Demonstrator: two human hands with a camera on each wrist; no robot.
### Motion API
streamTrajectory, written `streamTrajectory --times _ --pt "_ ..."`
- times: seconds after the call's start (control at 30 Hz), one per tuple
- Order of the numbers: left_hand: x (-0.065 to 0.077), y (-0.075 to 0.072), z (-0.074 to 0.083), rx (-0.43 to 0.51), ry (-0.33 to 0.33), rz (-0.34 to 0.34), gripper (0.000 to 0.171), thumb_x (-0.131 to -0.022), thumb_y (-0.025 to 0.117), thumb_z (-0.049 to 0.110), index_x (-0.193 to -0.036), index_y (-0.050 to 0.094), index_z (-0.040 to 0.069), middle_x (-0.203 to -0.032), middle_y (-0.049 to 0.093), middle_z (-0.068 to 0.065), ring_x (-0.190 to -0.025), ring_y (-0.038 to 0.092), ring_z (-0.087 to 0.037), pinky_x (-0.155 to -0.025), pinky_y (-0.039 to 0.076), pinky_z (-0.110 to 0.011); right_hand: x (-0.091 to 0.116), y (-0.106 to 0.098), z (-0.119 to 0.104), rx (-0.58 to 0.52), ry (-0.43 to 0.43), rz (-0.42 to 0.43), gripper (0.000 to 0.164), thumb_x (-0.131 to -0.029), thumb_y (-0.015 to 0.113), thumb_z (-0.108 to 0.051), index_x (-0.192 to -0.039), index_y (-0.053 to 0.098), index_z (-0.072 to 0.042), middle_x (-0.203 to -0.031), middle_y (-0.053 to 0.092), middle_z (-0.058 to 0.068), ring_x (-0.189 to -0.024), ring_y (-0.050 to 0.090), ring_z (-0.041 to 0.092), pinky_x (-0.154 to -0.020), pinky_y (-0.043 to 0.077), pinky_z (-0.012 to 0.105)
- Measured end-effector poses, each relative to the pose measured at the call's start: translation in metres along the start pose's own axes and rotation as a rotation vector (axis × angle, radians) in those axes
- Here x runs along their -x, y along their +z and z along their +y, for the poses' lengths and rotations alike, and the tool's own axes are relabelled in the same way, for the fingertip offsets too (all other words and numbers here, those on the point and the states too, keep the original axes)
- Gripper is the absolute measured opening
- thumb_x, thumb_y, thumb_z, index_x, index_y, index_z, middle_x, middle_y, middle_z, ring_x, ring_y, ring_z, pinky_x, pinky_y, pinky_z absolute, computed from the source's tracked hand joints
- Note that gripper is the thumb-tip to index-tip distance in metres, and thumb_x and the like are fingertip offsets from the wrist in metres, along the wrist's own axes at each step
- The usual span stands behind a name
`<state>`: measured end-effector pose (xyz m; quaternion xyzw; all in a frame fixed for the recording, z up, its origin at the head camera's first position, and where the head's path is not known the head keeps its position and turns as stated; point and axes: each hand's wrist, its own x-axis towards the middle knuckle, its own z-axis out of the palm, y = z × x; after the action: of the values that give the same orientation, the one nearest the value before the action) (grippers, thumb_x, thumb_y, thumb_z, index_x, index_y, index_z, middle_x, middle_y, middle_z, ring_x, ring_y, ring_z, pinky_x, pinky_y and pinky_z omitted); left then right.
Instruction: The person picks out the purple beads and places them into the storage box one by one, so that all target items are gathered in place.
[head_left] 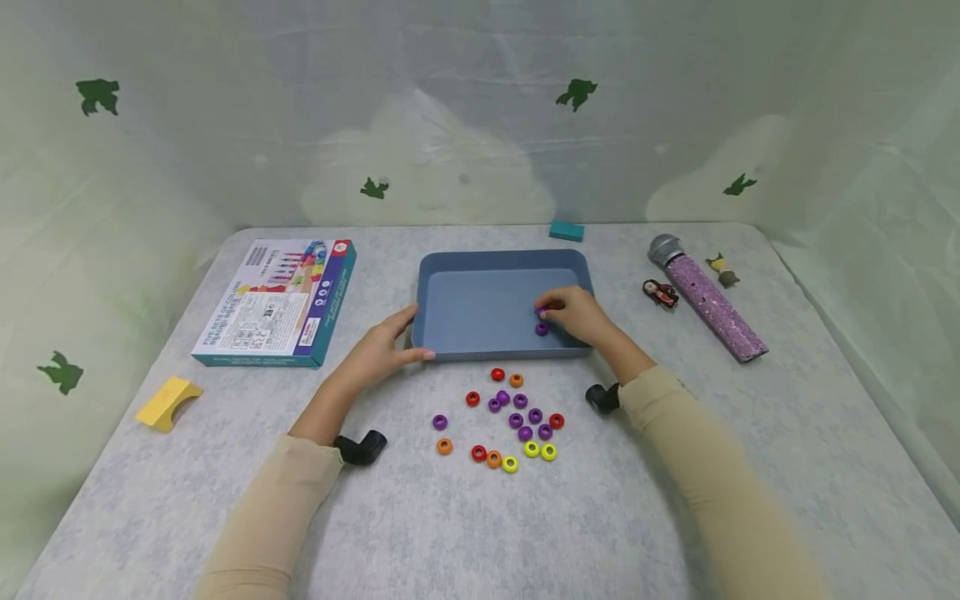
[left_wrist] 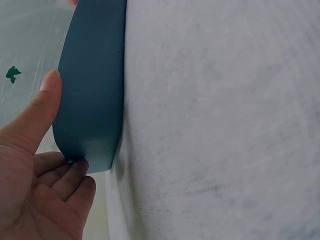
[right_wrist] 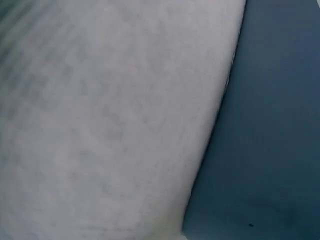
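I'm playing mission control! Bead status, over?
Left grip holds tray at corner. Right grip pinches purple bead over tray. Another purple bead inside; loose beads on table. No obstruction seen.

No wording or number is reading legibly. Left of the tray (head_left: 480, 312), the box (head_left: 279, 302) is carrying fine print (head_left: 225, 312), a white label (head_left: 268, 323), a barcode-like block (head_left: 257, 254) and a red emblem (head_left: 341, 247), all appearing too small to decipher.
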<state>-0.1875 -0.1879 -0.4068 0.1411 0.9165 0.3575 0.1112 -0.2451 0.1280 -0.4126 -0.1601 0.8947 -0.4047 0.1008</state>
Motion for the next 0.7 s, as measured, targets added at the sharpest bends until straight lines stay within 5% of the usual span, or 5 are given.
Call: streamTrajectory --times 0.27,0.53,0.7 --pt "0.000 0.000 -0.001 0.001 0.004 -0.002 0.089 -0.066 0.058 0.051 -0.133 0.016 0.011 -0.135 0.017 -0.007 -0.119 0.022 -0.024 -0.095 0.023 -0.038 0.006 -0.002 -0.005 -0.062 -0.030 0.019 0.027 -0.079 0.055 -0.017 -0.105 0.056 -0.008 -0.103 0.054 0.005 -0.096 0.048 0.015 -0.081 0.040 0.030" --pt "0.000 0.000 -0.001 0.009 0.003 -0.005 0.088 -0.067 0.058 0.050 -0.133 0.015 0.013 -0.135 0.017 -0.007 -0.119 0.022 -0.024 -0.095 0.024 -0.038 0.056 0.005 -0.032 -0.274 -0.290 0.007 0.032 -0.078 0.056 -0.014 -0.107 0.052 -0.001 -0.107 0.050 0.015 -0.097 0.047 0.029 -0.080 0.041 0.033" --pt "0.000 0.000 -0.001 0.006 0.001 -0.006 0.089 -0.066 0.057 0.052 -0.134 0.015 0.012 -0.135 0.017 -0.007 -0.119 0.022 -0.024 -0.095 0.024 -0.038 0.083 0.020 -0.041 -0.321 -0.330 -0.090 0.029 -0.077 0.056 -0.003 -0.105 0.051 0.005 -0.102 0.050 0.021 -0.093 0.047 0.035 -0.079 0.042 0.037"
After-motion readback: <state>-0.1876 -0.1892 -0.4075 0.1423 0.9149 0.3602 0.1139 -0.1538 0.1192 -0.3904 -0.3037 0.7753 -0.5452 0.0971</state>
